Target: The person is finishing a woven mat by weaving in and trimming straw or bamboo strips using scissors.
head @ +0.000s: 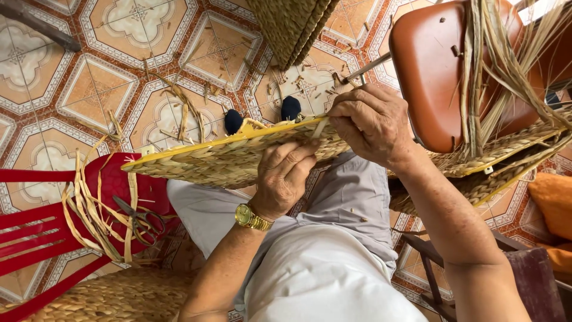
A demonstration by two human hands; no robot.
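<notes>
A flat woven straw panel (208, 162) with a yellow frame edge rests across my lap. My left hand (283, 176), with a gold watch on its wrist, grips the panel from below near the middle. My right hand (370, 122) pinches a pale straw strand at the panel's top edge, fingers closed on it. Both hands touch the panel close together.
A red plastic chair (53, 229) at left carries loose straw strips and scissors (140, 219). A brown plastic seat (432, 71) with straw bundles stands at right above more woven pieces (494, 161). A woven item (119, 298) lies below left. Patterned floor tiles hold straw scraps.
</notes>
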